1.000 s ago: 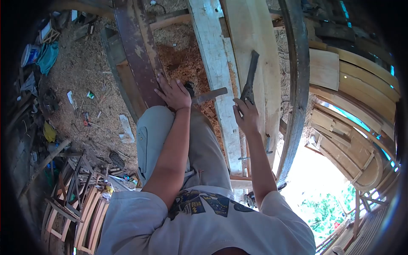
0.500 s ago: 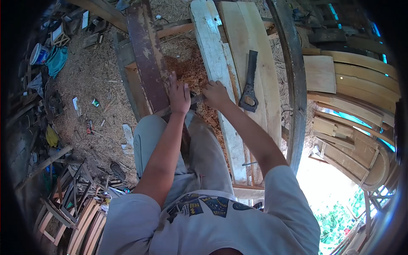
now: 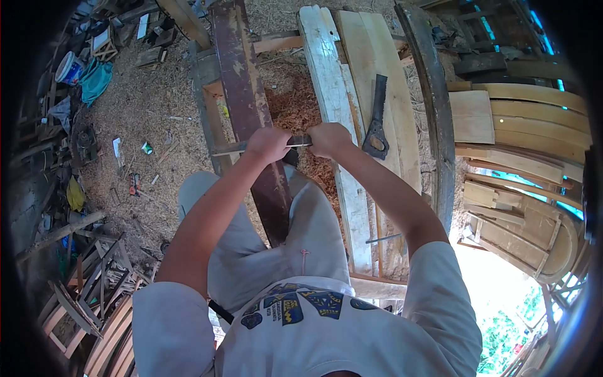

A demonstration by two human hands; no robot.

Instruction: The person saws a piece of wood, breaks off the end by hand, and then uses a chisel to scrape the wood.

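Observation:
My left hand (image 3: 270, 145) is closed around a narrow strip (image 3: 299, 141), which looks like wood with a pale edge. My right hand (image 3: 330, 139) grips it farther right, so only a short length shows between the fists. The strip's other end juts out left of my left hand, across the maroon plank (image 3: 242, 75) with worn paint. Just beyond my right hand runs a board with flaking white paint (image 3: 323, 75). A handsaw (image 3: 377, 119) with a dark blade lies on the pale wooden boards (image 3: 396, 94) to the right.
Reddish shavings (image 3: 295, 103) lie between the planks. A dark beam (image 3: 436, 119) borders the bench at right. Stacked curved boards (image 3: 534, 113) stand farther right. On the left, the littered floor (image 3: 151, 113) holds a white bucket (image 3: 69, 68), a teal cloth (image 3: 95, 81) and scrap wood.
My left hand, outstretched before, has closed around the strip. My right hand has shifted slightly right. The view has shifted, and my legs now sit wider around the maroon plank.

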